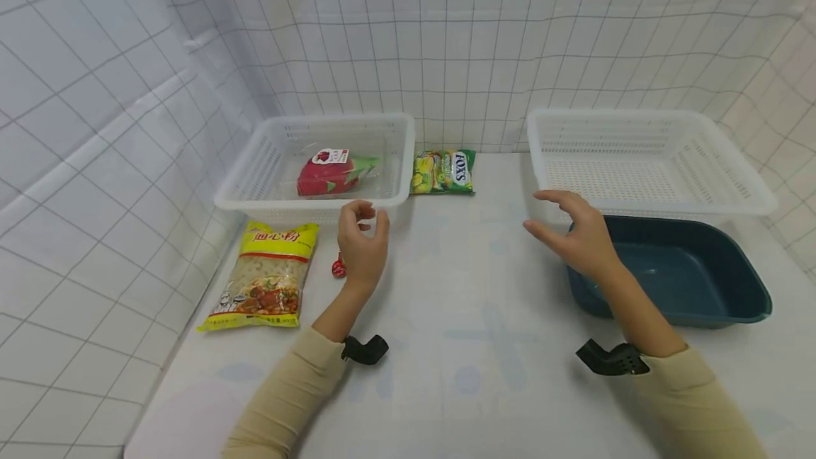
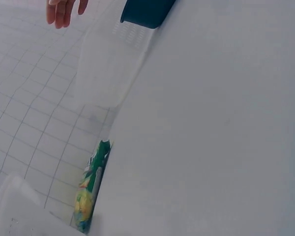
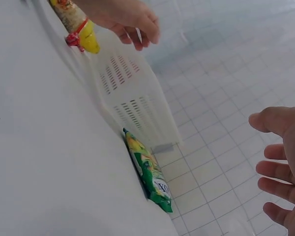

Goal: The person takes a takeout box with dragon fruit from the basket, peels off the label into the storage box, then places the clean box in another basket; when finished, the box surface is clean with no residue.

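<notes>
My left hand (image 1: 365, 246) hovers before the left white basket (image 1: 312, 204), its fingers bent loosely and nothing held. Partly behind that hand lies a small red wrapped candy (image 1: 339, 268). A yellow-ended bag of pasta (image 1: 264, 275) is to its left. Inside the left basket sits a dragon fruit (image 1: 328, 174) in clear wrapping. My right hand (image 1: 583, 239) is held over the left end of a dark blue basin (image 1: 676, 275), thumb and fingers spread with nothing between them. A green FOX'S candy bag (image 1: 443, 171) lies between the two baskets, also seen in the right wrist view.
A second white basket (image 1: 758, 190) stands at the back right, just behind the blue basin. Grid-patterned white sheeting (image 1: 446, 41) rises behind the white table (image 1: 459, 289) and along its left side. Black straps circle both wrists.
</notes>
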Motion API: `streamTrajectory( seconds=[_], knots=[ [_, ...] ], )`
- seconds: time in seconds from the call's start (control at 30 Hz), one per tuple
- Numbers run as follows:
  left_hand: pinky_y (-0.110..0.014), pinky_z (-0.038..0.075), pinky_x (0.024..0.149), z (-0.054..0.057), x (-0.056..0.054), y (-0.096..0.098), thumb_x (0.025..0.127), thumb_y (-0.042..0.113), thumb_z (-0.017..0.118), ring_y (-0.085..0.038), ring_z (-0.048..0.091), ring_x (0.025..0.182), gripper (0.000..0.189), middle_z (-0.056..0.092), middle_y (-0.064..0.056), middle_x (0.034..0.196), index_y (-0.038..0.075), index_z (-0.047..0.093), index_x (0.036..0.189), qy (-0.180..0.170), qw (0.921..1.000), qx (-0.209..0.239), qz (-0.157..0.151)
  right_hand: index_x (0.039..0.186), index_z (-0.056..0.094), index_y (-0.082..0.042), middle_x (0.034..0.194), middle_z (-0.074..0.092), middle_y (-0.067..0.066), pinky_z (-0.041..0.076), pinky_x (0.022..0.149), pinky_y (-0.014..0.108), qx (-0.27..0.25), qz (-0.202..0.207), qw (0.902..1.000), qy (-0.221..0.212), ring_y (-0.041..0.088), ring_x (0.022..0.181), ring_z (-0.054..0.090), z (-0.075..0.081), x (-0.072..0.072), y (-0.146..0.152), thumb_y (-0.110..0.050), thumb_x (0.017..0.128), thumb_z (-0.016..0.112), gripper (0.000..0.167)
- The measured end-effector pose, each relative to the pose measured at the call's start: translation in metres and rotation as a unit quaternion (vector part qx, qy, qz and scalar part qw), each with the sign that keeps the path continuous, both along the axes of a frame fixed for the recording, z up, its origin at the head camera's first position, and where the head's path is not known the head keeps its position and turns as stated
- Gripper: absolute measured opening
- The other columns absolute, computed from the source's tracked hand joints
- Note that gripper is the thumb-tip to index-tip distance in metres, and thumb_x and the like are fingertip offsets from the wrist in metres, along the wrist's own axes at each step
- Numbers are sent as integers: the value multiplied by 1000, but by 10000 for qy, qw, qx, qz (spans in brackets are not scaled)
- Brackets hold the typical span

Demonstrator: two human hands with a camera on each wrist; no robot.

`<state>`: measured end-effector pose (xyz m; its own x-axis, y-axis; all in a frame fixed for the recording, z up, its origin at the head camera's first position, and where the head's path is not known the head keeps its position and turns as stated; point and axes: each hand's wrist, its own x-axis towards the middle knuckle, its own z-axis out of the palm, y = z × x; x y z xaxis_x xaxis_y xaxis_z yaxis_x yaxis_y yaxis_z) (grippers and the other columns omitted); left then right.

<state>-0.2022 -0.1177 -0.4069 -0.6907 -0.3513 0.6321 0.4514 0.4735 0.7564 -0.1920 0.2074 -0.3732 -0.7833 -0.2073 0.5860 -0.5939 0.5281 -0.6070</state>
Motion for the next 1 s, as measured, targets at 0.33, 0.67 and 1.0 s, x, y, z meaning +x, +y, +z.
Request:
streamTrajectory(
  seconds=[0.33, 0.67, 1.0],
  knots=[
    [-19, 52, 70, -3, -9, 13, 91, -1, 61, -32, 63, 80, 34, 48, -9, 95, 2, 37, 115, -652, 9486, 3071, -390, 119, 64, 2, 118, 65, 15, 43, 90, 46, -34, 85, 10000, 14, 29, 112, 56, -6, -3, -14, -10, 80, 76, 42],
    [-23, 54, 74, 0, -20, 24, 91, 5, 67, -21, 63, 81, 42, 49, -10, 97, 8, 33, 115, -711, 9085, 4118, 64, 117, 65, 1, 117, 65, 15, 44, 91, 48, -142, 210, 9996, -90, 29, 112, 57, -2, -8, -33, -11, 80, 77, 41],
    [-28, 54, 80, 4, -25, 17, 90, 6, 68, -21, 63, 81, 48, 56, -14, 105, 10, 31, 120, -1026, 8861, 4513, 242, 116, 65, -2, 116, 65, 13, 45, 91, 47, -123, 285, 9993, -218, 27, 112, 57, 7, -18, -55, -14, 82, 77, 38]
  ],
)
